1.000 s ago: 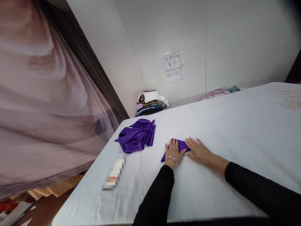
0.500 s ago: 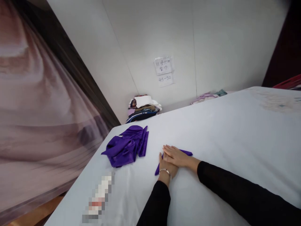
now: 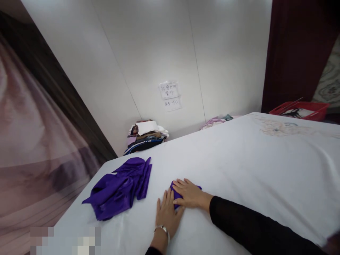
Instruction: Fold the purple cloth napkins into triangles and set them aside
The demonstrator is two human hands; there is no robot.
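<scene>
A small folded purple cloth (image 3: 176, 194) lies flat on the white-covered surface (image 3: 228, 166), mostly hidden under my hands. My right hand (image 3: 189, 194) rests on top of it, palm down with the fingers spread. Close by at its left edge is my left hand (image 3: 168, 211), also flat with fingers stretched out; it has a bracelet on the wrist. Farther left sits a crumpled heap of purple cloth (image 3: 119, 189), its right side lying in neat folds.
Beyond the far edge stands a stack of folded clothes (image 3: 146, 136), with pinkish fabric (image 3: 214, 122) to its right. A red basket (image 3: 318, 112) is at the far right. Paper notes (image 3: 170, 95) hang on the wall. A pink curtain (image 3: 39, 148) drapes at left.
My hands were stacked on the cloth; now they are apart, the left one shifted to the cloth's left side. The view has turned right, bringing the red basket further into sight.
</scene>
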